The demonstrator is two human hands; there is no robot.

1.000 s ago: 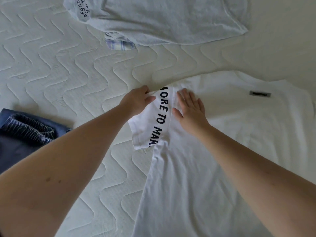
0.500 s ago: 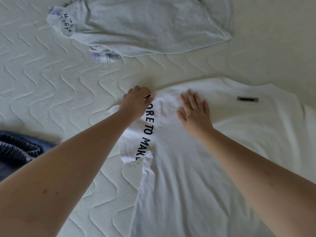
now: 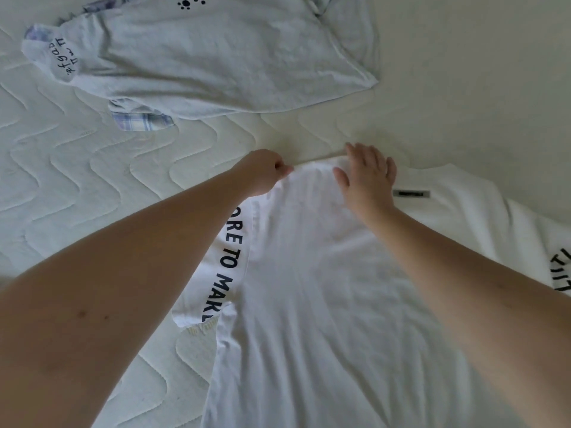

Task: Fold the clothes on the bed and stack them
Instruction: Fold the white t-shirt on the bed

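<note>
A white T-shirt [image 3: 324,304] lies flat on the quilted mattress [image 3: 77,186], with a small grey label near its collar and black lettering on both sleeves. Its left sleeve [image 3: 227,261] is folded onto the shirt body. My left hand [image 3: 265,173] pinches the shirt's shoulder edge at the top of that sleeve. With fingers straight, my right hand [image 3: 367,177] lies flat on the shirt near the collar.
A pale grey T-shirt [image 3: 216,60] with black paw prints and script on its sleeve lies crumpled at the far side of the bed. A plaid blue-and-white cloth [image 3: 140,120] sticks out from under it.
Both hands have slid away from me up the shirt to its shoulder and collar edge. The view has tilted up, so the dark blue garment at the left has left the frame.
</note>
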